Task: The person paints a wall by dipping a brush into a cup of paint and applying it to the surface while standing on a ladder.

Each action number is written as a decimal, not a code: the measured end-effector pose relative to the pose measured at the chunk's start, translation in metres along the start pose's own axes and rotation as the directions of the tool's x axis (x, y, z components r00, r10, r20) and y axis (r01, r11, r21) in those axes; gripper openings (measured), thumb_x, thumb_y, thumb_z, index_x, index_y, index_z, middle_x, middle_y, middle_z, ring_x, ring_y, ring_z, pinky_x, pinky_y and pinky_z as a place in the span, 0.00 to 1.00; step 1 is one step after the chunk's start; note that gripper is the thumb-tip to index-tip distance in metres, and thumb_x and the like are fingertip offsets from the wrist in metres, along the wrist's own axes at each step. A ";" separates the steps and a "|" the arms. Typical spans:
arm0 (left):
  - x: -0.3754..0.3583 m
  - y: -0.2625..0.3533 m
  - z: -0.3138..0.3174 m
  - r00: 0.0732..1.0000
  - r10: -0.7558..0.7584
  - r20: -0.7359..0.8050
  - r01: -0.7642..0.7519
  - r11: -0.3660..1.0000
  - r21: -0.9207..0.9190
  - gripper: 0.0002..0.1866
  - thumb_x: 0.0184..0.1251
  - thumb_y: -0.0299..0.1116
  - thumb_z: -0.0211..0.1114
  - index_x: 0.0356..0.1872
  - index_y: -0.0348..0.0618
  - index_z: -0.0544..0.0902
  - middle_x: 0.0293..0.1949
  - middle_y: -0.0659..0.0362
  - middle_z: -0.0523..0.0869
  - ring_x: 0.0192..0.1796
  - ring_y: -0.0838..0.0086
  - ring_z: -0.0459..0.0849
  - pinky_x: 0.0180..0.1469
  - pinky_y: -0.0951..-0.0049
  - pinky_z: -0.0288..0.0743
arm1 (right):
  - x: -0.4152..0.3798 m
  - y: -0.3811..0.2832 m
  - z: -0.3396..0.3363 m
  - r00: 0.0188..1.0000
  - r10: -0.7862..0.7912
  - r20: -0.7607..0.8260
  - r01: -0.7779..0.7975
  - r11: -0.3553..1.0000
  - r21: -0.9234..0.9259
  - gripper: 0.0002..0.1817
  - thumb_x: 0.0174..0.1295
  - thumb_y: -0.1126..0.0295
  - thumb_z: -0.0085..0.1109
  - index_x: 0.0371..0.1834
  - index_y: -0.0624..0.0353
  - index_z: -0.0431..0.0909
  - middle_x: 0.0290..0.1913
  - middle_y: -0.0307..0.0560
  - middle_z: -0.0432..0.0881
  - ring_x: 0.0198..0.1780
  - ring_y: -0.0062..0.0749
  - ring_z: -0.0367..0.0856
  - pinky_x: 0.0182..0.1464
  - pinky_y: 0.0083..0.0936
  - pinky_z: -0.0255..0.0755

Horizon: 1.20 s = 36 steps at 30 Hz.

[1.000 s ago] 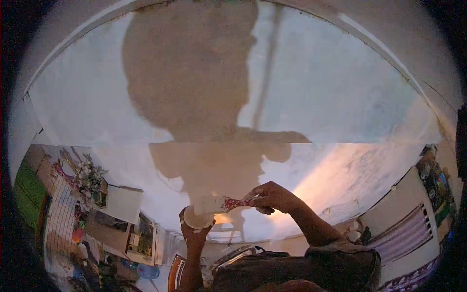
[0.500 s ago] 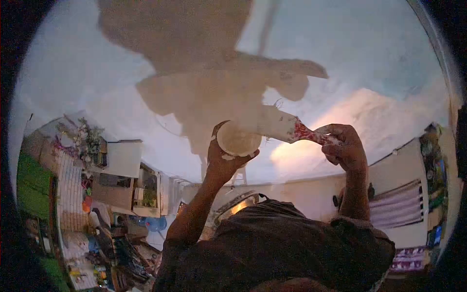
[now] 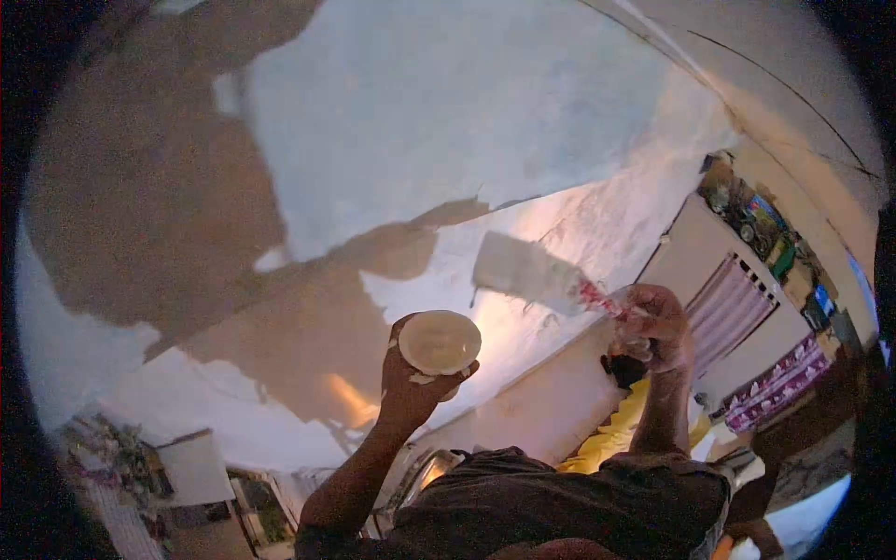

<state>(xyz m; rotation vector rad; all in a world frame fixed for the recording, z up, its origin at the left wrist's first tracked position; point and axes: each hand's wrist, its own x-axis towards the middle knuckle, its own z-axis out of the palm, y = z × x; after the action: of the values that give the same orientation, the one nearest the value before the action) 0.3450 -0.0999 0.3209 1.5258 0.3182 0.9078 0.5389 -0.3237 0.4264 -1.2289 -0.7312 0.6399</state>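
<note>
My left hand [image 3: 417, 390] is closed around a small round pale bowl [image 3: 441, 343], with whitish smears on the fingers and thumb. A pale coating shows inside the bowl. In my right hand [image 3: 656, 325], the fingers grip the red and white spotted handle of a wide paintbrush [image 3: 525, 269]. The brush's broad pale head points left, above and to the right of the bowl and apart from it. Behind both hands spreads a whitish-blue painted surface [image 3: 448, 121], crossed by large brown shadows.
Close behind my right forearm is a person in yellow [image 3: 611, 429]. A purple and white curtain [image 3: 737, 303] hangs at the right, near a shelf of mixed items [image 3: 761, 224]. At the lower left are a flowering plant [image 3: 112, 457] and a pale cabinet [image 3: 196, 467].
The view has turned and tilted. The brush has moved away from the bowl's rim, up and to the right of it. The person in yellow has come into sight.
</note>
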 end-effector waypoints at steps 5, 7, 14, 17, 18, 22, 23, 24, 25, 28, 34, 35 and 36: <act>0.003 -0.008 0.010 0.993 0.031 0.110 -0.030 1.000 -0.005 0.38 0.37 0.36 0.80 0.50 0.38 0.67 0.43 0.53 0.78 0.46 0.69 0.79 0.49 0.69 0.75 | -0.020 -0.011 0.000 0.925 -0.177 -0.336 0.194 0.981 0.019 0.08 0.54 0.74 0.53 0.36 0.64 0.73 0.18 0.38 0.71 0.07 0.15 0.57 0.08 0.13 0.52; 0.005 -0.008 0.008 0.990 0.012 0.141 -0.011 1.000 -0.010 0.39 0.36 0.35 0.80 0.51 0.38 0.67 0.44 0.53 0.78 0.47 0.68 0.78 0.51 0.67 0.74 | -0.013 -0.012 -0.031 0.893 -0.264 -0.364 0.279 0.960 -0.011 0.06 0.61 0.69 0.51 0.34 0.60 0.73 0.17 0.34 0.69 0.08 0.13 0.56 0.09 0.13 0.52; 0.012 -0.042 0.014 0.989 -0.005 0.148 -0.003 0.998 0.055 0.39 0.36 0.33 0.79 0.51 0.39 0.66 0.46 0.52 0.77 0.49 0.67 0.77 0.52 0.65 0.74 | 0.031 -0.046 -0.097 0.707 -0.559 -0.434 0.499 0.829 -0.254 0.07 0.60 0.69 0.55 0.34 0.61 0.75 0.22 0.36 0.74 0.14 0.17 0.67 0.13 0.16 0.60; 0.018 -0.058 0.009 0.983 0.047 0.175 -0.064 0.994 0.092 0.39 0.37 0.33 0.79 0.52 0.39 0.66 0.47 0.52 0.76 0.49 0.66 0.77 0.52 0.66 0.74 | 0.038 -0.062 -0.076 0.774 -0.486 -0.407 0.530 0.848 -0.004 0.10 0.60 0.71 0.55 0.43 0.63 0.73 0.20 0.34 0.68 0.13 0.13 0.61 0.13 0.11 0.56; 0.017 -0.060 0.009 0.982 0.049 0.181 -0.066 0.994 0.090 0.39 0.37 0.33 0.79 0.52 0.39 0.66 0.47 0.52 0.76 0.49 0.66 0.77 0.52 0.66 0.74 | 0.043 -0.064 -0.077 0.770 -0.488 -0.411 0.533 0.846 -0.008 0.10 0.60 0.71 0.55 0.43 0.63 0.73 0.20 0.34 0.68 0.13 0.13 0.61 0.13 0.11 0.56; 0.016 -0.068 0.005 0.988 0.032 0.148 -0.037 0.999 0.035 0.39 0.38 0.32 0.79 0.52 0.38 0.65 0.46 0.51 0.76 0.49 0.65 0.77 0.51 0.66 0.74 | 0.074 -0.068 -0.097 0.745 -0.522 -0.416 0.613 0.782 0.116 0.09 0.60 0.70 0.55 0.41 0.61 0.75 0.17 0.30 0.64 0.12 0.14 0.57 0.12 0.13 0.51; 0.017 -0.071 0.004 0.986 0.076 0.147 -0.085 0.995 0.059 0.39 0.37 0.32 0.79 0.52 0.38 0.65 0.46 0.51 0.76 0.49 0.65 0.77 0.51 0.66 0.74 | 0.081 -0.069 -0.103 0.761 -0.510 -0.401 0.603 0.784 0.147 0.08 0.60 0.70 0.55 0.40 0.60 0.75 0.15 0.29 0.63 0.12 0.14 0.56 0.12 0.14 0.50; 0.016 -0.070 0.003 0.986 0.076 0.146 -0.085 0.995 0.057 0.39 0.37 0.32 0.79 0.52 0.38 0.65 0.46 0.51 0.76 0.49 0.65 0.77 0.51 0.66 0.74 | 0.090 -0.068 -0.110 0.761 -0.511 -0.399 0.603 0.785 0.145 0.08 0.60 0.70 0.55 0.40 0.60 0.75 0.15 0.29 0.63 0.12 0.14 0.56 0.12 0.14 0.50; 0.014 -0.065 0.002 0.989 0.041 0.139 -0.043 0.999 0.012 0.39 0.37 0.31 0.79 0.52 0.38 0.65 0.46 0.51 0.76 0.49 0.65 0.77 0.51 0.66 0.74 | 0.099 -0.068 -0.112 0.743 -0.525 -0.416 0.612 0.784 0.103 0.08 0.60 0.69 0.55 0.40 0.60 0.76 0.15 0.28 0.62 0.12 0.14 0.56 0.12 0.14 0.49; 0.013 -0.068 0.000 0.993 0.004 0.122 -0.006 1.000 0.017 0.39 0.37 0.31 0.79 0.52 0.38 0.65 0.46 0.51 0.76 0.49 0.65 0.77 0.51 0.66 0.74 | 0.112 -0.072 -0.112 0.741 -0.546 -0.390 0.622 0.778 0.093 0.08 0.59 0.69 0.56 0.39 0.60 0.77 0.14 0.28 0.60 0.12 0.14 0.55 0.12 0.14 0.48; 0.005 -0.075 -0.012 0.997 -0.041 0.062 0.035 0.994 0.107 0.38 0.37 0.30 0.79 0.52 0.38 0.65 0.47 0.51 0.76 0.49 0.66 0.77 0.51 0.66 0.74 | 0.118 -0.069 -0.076 0.758 -0.522 -0.391 0.593 0.801 0.083 0.08 0.58 0.69 0.57 0.38 0.60 0.77 0.14 0.29 0.61 0.12 0.14 0.55 0.13 0.14 0.47; -0.001 -0.062 -0.012 0.997 -0.053 0.056 0.047 0.993 0.108 0.38 0.38 0.30 0.79 0.52 0.38 0.65 0.47 0.51 0.76 0.49 0.65 0.77 0.51 0.66 0.75 | 0.110 -0.077 -0.073 0.762 -0.524 -0.381 0.594 0.799 0.089 0.08 0.58 0.69 0.57 0.38 0.60 0.77 0.14 0.30 0.61 0.12 0.14 0.55 0.13 0.14 0.47; -0.003 -0.059 -0.014 0.997 -0.050 0.054 0.044 0.993 0.111 0.38 0.38 0.30 0.79 0.52 0.38 0.65 0.47 0.51 0.76 0.49 0.65 0.77 0.51 0.66 0.75 | 0.108 -0.077 -0.069 0.761 -0.525 -0.380 0.597 0.797 0.093 0.08 0.58 0.69 0.57 0.38 0.60 0.77 0.14 0.30 0.61 0.12 0.14 0.55 0.13 0.14 0.47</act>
<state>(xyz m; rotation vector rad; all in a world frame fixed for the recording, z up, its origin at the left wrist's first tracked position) 0.3515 -0.0802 0.2634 1.6357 0.3664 0.8195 0.6634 -0.2985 0.5054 -0.8224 -0.6777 -0.0084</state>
